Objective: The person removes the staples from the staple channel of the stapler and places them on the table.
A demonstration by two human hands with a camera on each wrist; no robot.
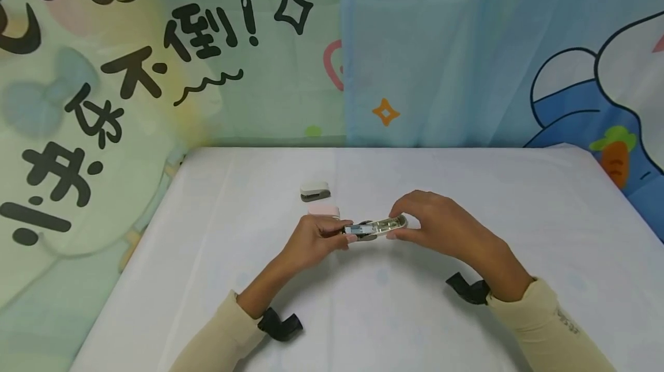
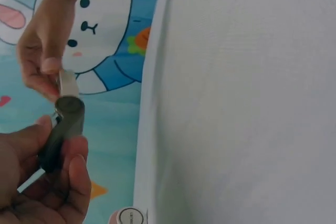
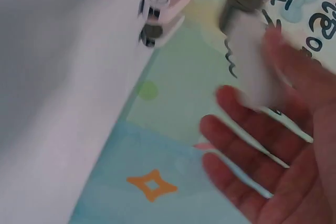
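Currently, left hand (image 1: 313, 239) and right hand (image 1: 436, 225) pinch opposite ends of unfolded stapler (image 1: 376, 228), between both grips; inside shows, contents too small to tell. Pink stapler (image 1: 324, 210), white stapler (image 1: 314, 188) beyond left grip.

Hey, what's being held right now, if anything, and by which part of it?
A small stapler, swung open: the left grip pinches its dark grey half, the right grip the end of its white half.
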